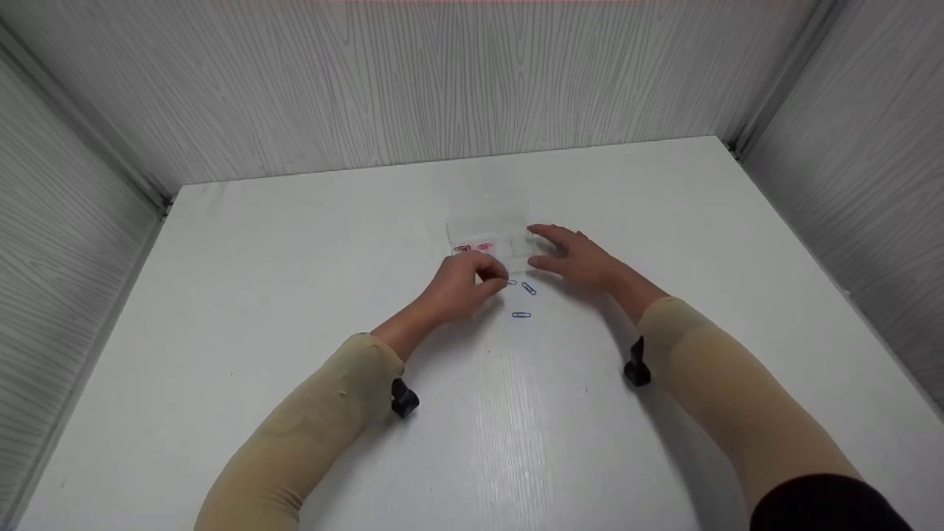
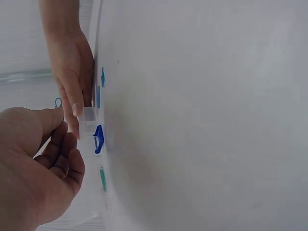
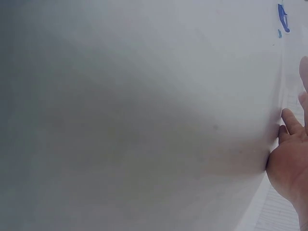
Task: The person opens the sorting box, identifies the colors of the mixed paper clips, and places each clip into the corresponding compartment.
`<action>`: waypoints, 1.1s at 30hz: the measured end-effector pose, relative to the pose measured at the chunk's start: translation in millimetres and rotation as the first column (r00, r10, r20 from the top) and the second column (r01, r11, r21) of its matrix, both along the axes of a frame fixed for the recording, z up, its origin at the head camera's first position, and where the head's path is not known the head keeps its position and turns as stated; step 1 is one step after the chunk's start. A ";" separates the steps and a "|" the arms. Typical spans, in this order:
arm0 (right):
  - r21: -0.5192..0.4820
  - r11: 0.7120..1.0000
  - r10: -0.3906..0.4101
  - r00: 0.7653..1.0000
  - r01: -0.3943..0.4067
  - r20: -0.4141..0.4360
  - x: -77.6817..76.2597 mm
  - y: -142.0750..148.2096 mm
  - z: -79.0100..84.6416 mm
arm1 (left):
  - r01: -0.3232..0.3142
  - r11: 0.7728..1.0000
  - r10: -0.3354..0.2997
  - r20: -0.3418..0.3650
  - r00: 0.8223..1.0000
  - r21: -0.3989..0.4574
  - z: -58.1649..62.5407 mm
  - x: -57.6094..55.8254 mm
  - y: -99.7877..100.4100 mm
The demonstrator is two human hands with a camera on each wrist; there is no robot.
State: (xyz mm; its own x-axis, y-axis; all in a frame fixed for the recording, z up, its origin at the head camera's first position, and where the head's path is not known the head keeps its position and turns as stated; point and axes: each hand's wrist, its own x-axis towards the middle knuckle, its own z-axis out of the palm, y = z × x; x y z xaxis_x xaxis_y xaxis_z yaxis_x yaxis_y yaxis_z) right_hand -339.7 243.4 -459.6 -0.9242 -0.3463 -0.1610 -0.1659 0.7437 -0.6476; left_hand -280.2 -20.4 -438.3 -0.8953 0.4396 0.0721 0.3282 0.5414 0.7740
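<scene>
My left hand (image 1: 464,289) pinches a small blue paper clip (image 2: 58,102) between thumb and index finger, just in front of a clear plastic box. The other fingers curl loosely below. The box (image 1: 521,258) has its clear lid raised at the back; red paper clips (image 1: 462,249) and pink ones (image 1: 484,247) lie in its left compartments. At the box's right end, my right hand (image 1: 582,259) has thumb and fingers spread, fingertips right at its edge. Two blue paper clips, one nearer the box (image 1: 529,288) and one nearer me (image 1: 521,315), lie on the table.
The white table (image 1: 295,243) is bounded by grey wood-grain panels (image 1: 442,81) at the back and sides. A blue latch-like piece (image 2: 98,139) shows on the box's front, with a green piece (image 2: 102,179) beside it. Black wrist cameras hang under both sleeves.
</scene>
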 end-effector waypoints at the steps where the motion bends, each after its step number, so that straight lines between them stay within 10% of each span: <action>1: 0.003 1.000 -0.005 1.000 0.005 0.002 -0.1 -0.3 0.0 | -0.014 1.000 0.014 -0.004 1.000 0.014 1.4 -3.5 0.7; 15: -0.010 1.000 0.025 0.999 -0.025 -0.024 -3.0 1.8 -2.3 | -0.183 0.981 0.187 -0.062 0.980 0.057 -2.8 -35.7 14.7; 33: -0.002 1.000 0.017 1.000 -0.017 -0.025 -1.0 -0.4 -0.6 | -0.212 0.976 0.214 -0.042 0.976 0.045 -2.9 -34.2 13.9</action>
State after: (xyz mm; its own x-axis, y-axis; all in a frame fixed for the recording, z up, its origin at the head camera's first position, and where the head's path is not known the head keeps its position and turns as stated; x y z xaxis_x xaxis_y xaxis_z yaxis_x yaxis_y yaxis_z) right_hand -340.7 243.0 -460.2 -0.9221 -0.3620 -0.1369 -0.1947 0.7396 -0.6443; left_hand -314.4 -6.5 -441.3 -0.9633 0.2352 0.1295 0.2449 0.5719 0.7829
